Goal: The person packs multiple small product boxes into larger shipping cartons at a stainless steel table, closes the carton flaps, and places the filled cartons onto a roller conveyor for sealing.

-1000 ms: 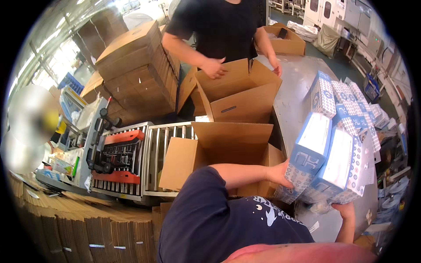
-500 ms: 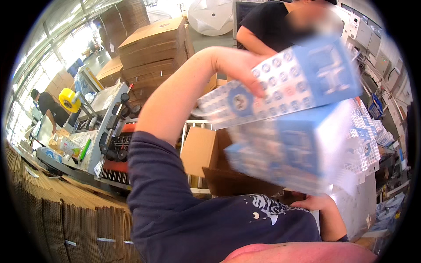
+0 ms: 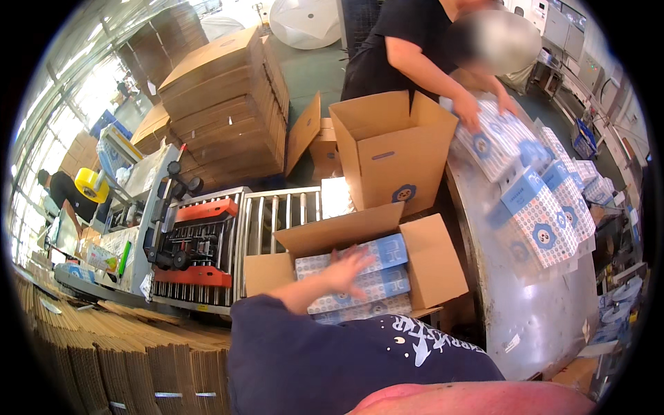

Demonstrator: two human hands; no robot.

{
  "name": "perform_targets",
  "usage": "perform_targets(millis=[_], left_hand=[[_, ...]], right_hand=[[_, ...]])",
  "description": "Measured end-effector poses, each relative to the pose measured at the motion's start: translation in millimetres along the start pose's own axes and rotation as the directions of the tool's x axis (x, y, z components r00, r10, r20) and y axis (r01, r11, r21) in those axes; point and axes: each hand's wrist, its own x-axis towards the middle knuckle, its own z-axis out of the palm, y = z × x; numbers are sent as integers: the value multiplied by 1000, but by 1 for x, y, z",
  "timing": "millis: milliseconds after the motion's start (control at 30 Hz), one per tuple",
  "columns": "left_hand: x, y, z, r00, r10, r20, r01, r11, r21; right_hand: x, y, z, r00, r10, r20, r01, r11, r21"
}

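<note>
An open cardboard carton (image 3: 437, 261) stands right in front of me with its flaps folded outward. Inside it lie several blue-and-white printed packs (image 3: 386, 253) in a row. My left hand (image 3: 348, 272) rests over these packs, fingers spread and slightly blurred, gripping nothing. My right hand does not show. To the right, similar printed packs (image 3: 546, 225) are spread on a metal table (image 3: 508, 315).
Across the table a person in black has both hands on more packs (image 3: 494, 149). A taller open carton (image 3: 394, 162) stands beyond mine. Roller conveyor (image 3: 280, 211) and a red-railed taping machine (image 3: 194, 242) lie left. Flat cardboard stacks (image 3: 232, 117) stand behind.
The printed packs my left hand was holding up in front of me are out of it; packs now lie in the carton under that hand. My right hand has gone out of view.
</note>
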Motion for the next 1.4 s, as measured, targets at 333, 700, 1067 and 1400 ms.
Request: perform_targets(millis=[333, 700, 1067, 1400], left_hand=[[65, 45, 77, 840, -320, 438, 197, 932, 303], [195, 59, 129, 737, 97, 669, -227, 968, 110], [91, 12, 20, 942, 123, 311, -44, 968, -249], [61, 123, -76, 888, 314, -337, -449, 429, -784]], right_hand=[[4, 66, 61, 973, 124, 194, -161, 969, 187], [4, 70, 53, 974, 131, 186, -177, 949, 260], [-16, 37, -77, 992, 109, -69, -63, 877, 477], [-304, -356, 115, 665, -701, 257, 391, 620, 680]])
